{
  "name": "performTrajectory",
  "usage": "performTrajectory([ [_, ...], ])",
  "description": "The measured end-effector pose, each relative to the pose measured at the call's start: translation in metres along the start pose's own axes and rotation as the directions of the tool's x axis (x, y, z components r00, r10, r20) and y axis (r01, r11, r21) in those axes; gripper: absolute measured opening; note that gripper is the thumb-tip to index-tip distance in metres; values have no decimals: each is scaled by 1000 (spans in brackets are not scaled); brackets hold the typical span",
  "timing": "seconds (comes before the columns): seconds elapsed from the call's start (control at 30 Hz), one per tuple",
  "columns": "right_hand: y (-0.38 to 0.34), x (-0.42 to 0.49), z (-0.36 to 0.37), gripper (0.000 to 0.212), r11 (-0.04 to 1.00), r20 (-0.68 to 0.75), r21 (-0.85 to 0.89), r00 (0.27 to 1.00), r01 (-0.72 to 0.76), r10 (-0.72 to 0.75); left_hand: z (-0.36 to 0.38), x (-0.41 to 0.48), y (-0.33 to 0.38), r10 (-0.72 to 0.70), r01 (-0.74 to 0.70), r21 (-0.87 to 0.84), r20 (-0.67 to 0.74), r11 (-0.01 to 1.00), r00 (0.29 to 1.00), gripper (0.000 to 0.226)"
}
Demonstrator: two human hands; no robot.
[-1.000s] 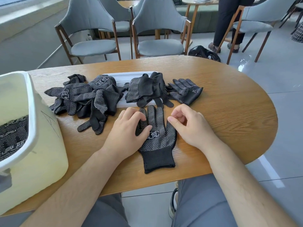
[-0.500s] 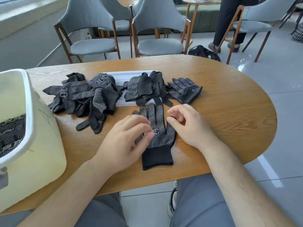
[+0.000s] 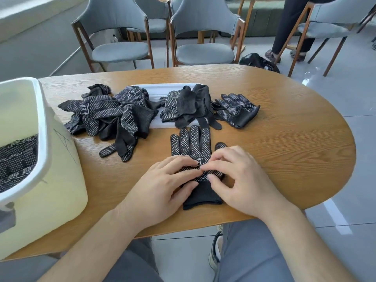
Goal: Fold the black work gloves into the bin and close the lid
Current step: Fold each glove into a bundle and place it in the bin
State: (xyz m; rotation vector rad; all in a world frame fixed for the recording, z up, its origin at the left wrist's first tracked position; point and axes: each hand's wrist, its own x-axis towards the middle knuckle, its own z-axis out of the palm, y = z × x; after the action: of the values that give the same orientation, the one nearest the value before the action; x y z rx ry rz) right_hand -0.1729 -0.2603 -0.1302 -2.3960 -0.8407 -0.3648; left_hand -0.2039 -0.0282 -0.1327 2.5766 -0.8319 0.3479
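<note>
**Asker:** Where are the hands, and what is each grip doing?

**Describer:** Both hands are meeting low in the centre of the frame, on one black glove. The left hand is lying across the glove's palm. Its grip is spread, with the fingers nearly straight and pressing the cloth down, and the thumb is resting by the cuff. The right hand is coming in from the right with its fingers curled. Its thumb tip and forefinger tip are touching the dotted cloth. I cannot tell whether that grip is pinching a fold or only pressing.

**Asker:** How is the glove lying?

**Describer:** It is lying flat on the wooden surface, dotted side up. Its fingers are pointing toward the top of the frame and its plain cuff toward the bottom edge.

**Asker:** What is sitting around it?

**Describer:** Just above it, a heap of gloves is lying partly on a flat white lid. A tangled pile of gloves is spreading to the left of that, also overlapping the lid. A single folded glove is lying to the right. At the left edge of the frame, a pale bin with a white rim is standing open, and folded gloves are showing inside it.

**Asker:** And beyond the surface?

**Describer:** Grey chairs are standing along the top of the frame. A black bag is lying on the floor, and a person's legs are showing at the upper right.
</note>
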Motion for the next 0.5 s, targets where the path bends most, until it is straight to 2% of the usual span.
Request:
performTrajectory([
  [0.2, -3, -8, -2, 24, 998, -19, -5, 998, -62, 62, -1, -2, 0, -30, 29, -38, -38, 999, 999, 30],
  [0.33, -7, -14, -9, 23, 999, -48, 36, 999, -3, 5, -10, -7, 6, 52, -57, -96, -54, 994, 997, 29],
  [0.43, -10, -26, -16, 20, 994, 46, 102, 998, 33, -38, -13, -8, 8, 63, -63, -55, 5, 997, 998, 35],
  [0.5, -11, -32, -18, 23, 995, 118, 99, 993, 13, -24, -10, -8, 6, 53, -53, -59, -6, 997, 999, 32],
])
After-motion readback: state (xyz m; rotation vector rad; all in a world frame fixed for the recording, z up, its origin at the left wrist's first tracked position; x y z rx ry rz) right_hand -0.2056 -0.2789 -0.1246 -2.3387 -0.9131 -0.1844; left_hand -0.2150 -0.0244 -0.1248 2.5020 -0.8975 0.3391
